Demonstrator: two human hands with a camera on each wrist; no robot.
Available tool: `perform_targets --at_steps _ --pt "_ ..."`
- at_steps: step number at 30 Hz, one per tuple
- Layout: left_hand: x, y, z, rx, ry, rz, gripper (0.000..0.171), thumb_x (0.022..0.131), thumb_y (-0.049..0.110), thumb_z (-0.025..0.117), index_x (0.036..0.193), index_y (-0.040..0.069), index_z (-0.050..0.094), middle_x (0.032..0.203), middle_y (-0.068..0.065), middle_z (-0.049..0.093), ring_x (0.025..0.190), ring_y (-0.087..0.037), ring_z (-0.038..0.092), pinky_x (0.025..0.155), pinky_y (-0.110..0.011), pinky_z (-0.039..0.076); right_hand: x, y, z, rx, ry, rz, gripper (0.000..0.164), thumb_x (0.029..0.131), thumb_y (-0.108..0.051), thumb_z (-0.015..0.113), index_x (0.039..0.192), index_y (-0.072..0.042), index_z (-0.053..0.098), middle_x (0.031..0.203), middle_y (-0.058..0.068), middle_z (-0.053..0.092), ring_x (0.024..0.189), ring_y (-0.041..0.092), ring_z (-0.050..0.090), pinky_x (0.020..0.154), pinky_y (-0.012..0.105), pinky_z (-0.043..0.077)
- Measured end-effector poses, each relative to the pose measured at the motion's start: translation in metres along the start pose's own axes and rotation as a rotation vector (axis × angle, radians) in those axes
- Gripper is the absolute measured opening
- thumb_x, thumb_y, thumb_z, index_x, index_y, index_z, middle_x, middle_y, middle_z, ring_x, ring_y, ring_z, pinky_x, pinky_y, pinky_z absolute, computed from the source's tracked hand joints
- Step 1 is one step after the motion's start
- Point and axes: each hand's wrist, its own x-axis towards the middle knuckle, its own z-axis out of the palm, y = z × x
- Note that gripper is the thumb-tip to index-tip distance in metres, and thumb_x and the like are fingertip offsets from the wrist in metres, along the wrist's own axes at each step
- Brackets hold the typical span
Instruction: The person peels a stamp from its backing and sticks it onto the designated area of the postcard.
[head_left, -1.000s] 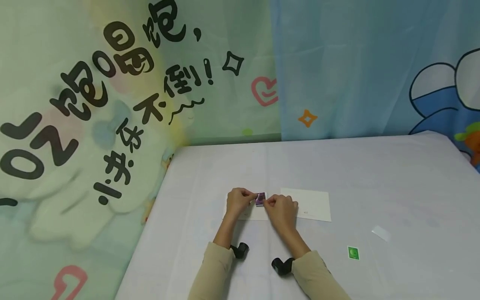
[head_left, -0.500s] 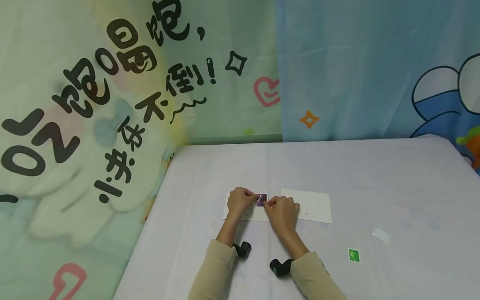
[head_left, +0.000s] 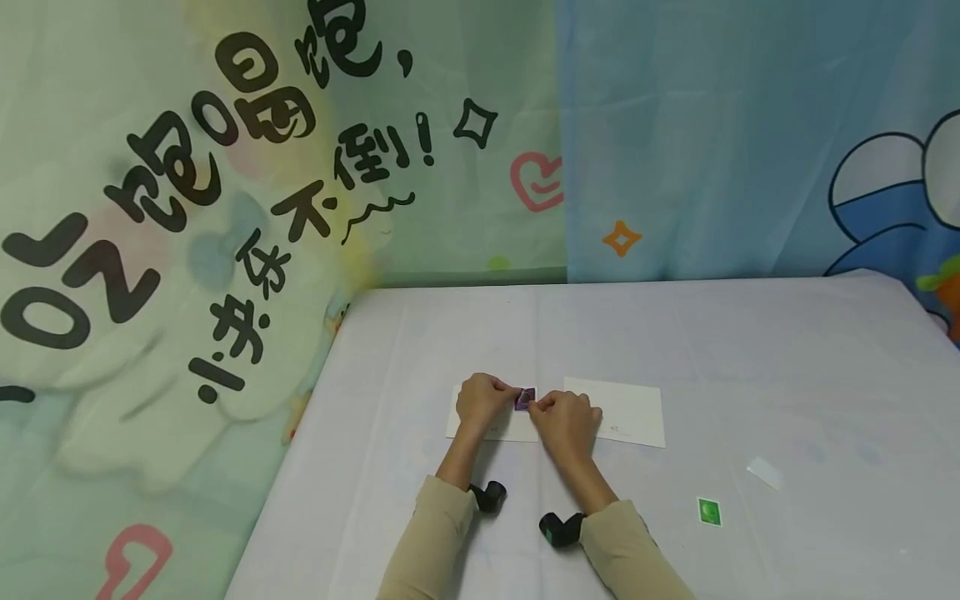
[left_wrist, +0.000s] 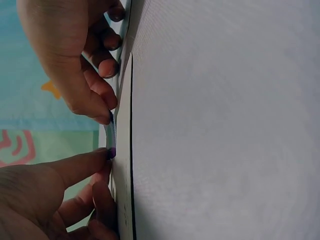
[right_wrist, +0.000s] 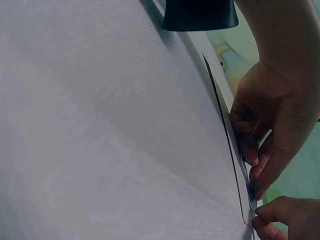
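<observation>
A small, thin, purple printed square (head_left: 525,399) sits over the upper right part of a cream rectangular paper card (head_left: 513,429), held between both hands. The left hand (head_left: 482,402) pinches its left edge, fingers drawn closely together at the tip; the right hand (head_left: 567,423) pinches it near the lower right corner, its other fingers curled. In the left wrist view the square looks slightly bowed between the two grips; seen so nearly edge-on, it is hard to tell how much of it touches the card.

Just to the right, partly behind the right hand, lies a second cream rectangular paper card (head_left: 630,412), with a small faint mark near its lower edge. A green printed square with a white border (head_left: 708,512) lies to the right of the right forearm, well apart from the cards. Beyond it and further right is a translucent whitish slip (head_left: 765,472). All of these are on a tabletop covered in white cloth (head_left: 675,333).

Both arms wear beige sleeves (head_left: 431,533), and a black device (head_left: 491,497) shows at each wrist. Behind the tabletop hang a pale green curtain with dark lettering (head_left: 450,50) and a blue curtain with cartoon shapes (head_left: 712,125).
</observation>
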Motion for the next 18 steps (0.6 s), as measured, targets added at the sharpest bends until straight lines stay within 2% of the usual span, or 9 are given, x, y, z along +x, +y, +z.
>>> perform_targets --at_steps 18 --pt "0.0017 0.0001 0.003 -0.007 -0.006 -0.035 0.021 0.07 0.036 0.078 0.065 0.016 0.073 0.064 0.002 0.066 0.048 -0.011 0.051 0.04 -0.025 0.035 0.0018 -0.0009 -0.0005 -0.009 -0.048 0.04 0.018 0.075 -0.028 0.071 0.066 -0.013 0.07 0.069 0.003 0.065 0.072 0.027 0.052 0.071 0.045 0.031"
